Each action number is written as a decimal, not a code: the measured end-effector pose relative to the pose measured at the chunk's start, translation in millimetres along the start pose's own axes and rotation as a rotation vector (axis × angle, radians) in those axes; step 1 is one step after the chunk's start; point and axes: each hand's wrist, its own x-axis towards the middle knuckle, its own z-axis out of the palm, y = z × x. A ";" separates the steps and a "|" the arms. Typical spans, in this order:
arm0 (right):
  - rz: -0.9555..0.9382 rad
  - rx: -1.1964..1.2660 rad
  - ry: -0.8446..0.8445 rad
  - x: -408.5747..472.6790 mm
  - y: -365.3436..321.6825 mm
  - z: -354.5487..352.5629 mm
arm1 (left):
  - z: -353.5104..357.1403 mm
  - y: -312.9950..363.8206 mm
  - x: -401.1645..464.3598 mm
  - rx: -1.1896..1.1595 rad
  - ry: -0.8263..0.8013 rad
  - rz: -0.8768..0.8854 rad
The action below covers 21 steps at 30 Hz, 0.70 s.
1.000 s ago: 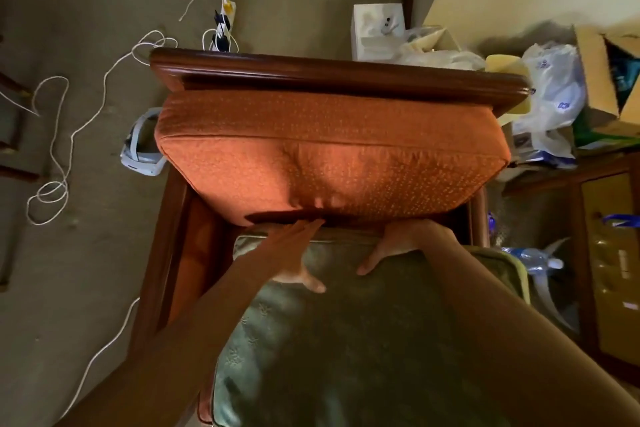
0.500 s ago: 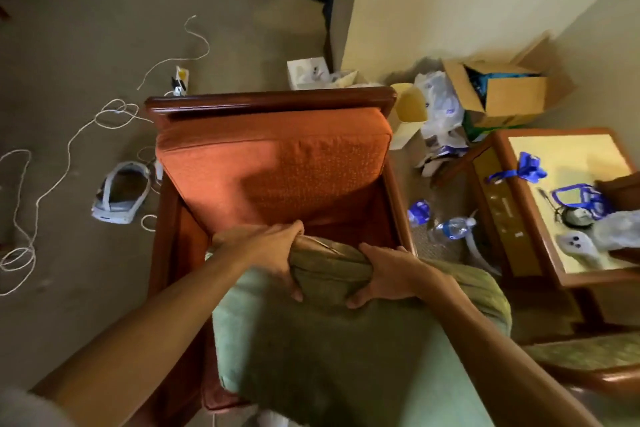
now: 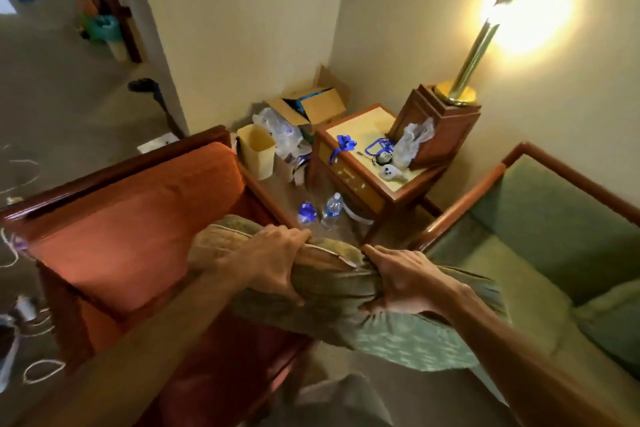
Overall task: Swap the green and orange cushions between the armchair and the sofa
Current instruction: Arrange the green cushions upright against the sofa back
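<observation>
I hold a green cushion (image 3: 398, 333) in the air by its far edge, between the armchair and the sofa. My left hand (image 3: 266, 263) grips the edge on the left, my right hand (image 3: 405, 279) grips it on the right. The wooden armchair (image 3: 114, 166) stands at the left with an orange back cushion (image 3: 138, 229) leaning in it; its seat is bare dark red. The green sofa (image 3: 540, 229) with a wooden rail sits at the right, another green cushion (image 3: 609, 315) lying on its seat.
A wooden side table (image 3: 363, 139) stands in the corner between chair and sofa, holding blue ribbons, a plastic bag and a lamp base (image 3: 446, 125). Water bottles (image 3: 330, 210), a yellow bin (image 3: 258, 149), a cardboard box (image 3: 311, 107) and bags litter the floor. White cords (image 3: 20, 170) lie at left.
The green cushion has been lifted off the armchair seat and swung right toward the sofa. My view has turned right, bringing the side table, lamp and sofa into sight.
</observation>
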 end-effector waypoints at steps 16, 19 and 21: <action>0.393 0.276 0.255 -289.5 265.4 52.2 | -7.2 339.4 219.2 0.212 -0.073 0.570; 0.483 0.266 0.298 -329.3 321.9 66.1 | 5.5 402.9 267.9 0.270 -0.043 0.641; 0.537 0.211 0.325 -348.7 358.2 72.9 | 12.3 438.6 299.2 0.264 0.008 0.693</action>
